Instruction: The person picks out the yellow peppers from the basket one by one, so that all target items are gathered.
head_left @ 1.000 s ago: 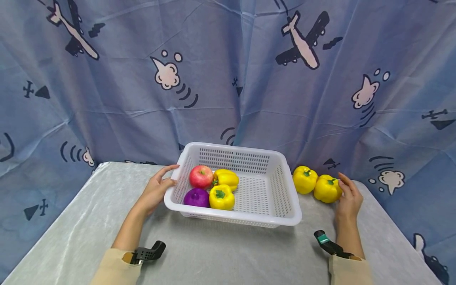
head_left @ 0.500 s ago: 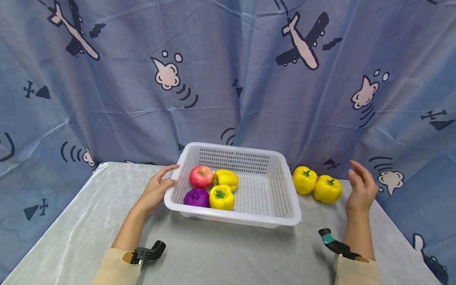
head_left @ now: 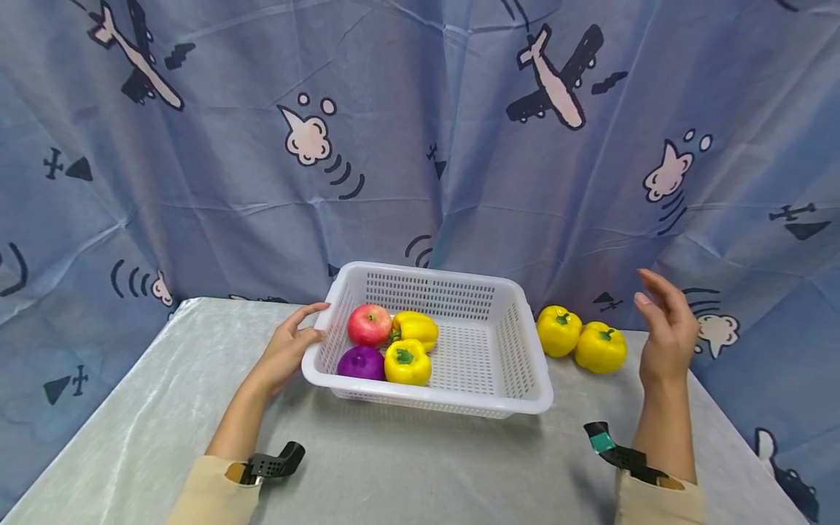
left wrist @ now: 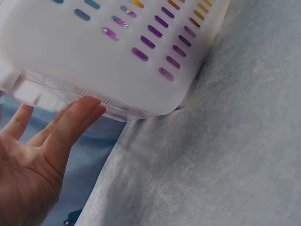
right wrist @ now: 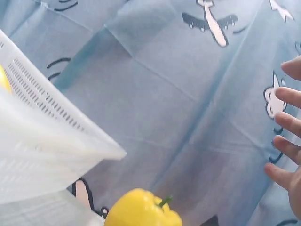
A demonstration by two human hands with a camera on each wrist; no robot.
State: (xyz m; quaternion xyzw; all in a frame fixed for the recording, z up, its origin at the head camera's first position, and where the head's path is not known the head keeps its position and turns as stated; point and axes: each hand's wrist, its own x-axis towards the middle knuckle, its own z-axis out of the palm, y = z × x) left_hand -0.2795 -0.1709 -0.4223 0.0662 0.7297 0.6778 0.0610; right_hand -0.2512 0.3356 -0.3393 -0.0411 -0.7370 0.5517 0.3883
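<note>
On a table spread with one pale cloth [head_left: 407,467], as seen from the head, one white slotted basket [head_left: 446,396] stands before one blue curtain [head_left: 420,146] printed with two large airplanes near 11 and 1 o'clock; four pieces of produce fill the basket's 9 o'clock end: one red apple [head_left: 369,326] at the cluster's 10 o'clock, one round purple item [head_left: 361,363] at 8, one yellow pepper lying on its side [head_left: 418,329] at 2, one yellow pepper with stem up [head_left: 407,363] at 4; just outside the basket's 3 o'clock wall sit two more, a nearer-basket pepper [head_left: 558,332] and an outer pepper [head_left: 600,348]; a person's left hand [head_left: 282,354] touches the rim at 9 o'clock, fingers extended, thumb parted from forefinger; the right hand [head_left: 669,339] is raised at the outer pepper's 3 o'clock, apart from it, thumb and fingers parted.

From the left wrist, the basket wall fills 11 o'clock, purple and yellow showing through its slots; at 8 o'clock, two straight fingertips lie close together against the rim.

From the right wrist, five spread fingertips reach in from 3 o'clock; one yellow pepper is cropped at 6; the basket's corner juts from 9.
</note>
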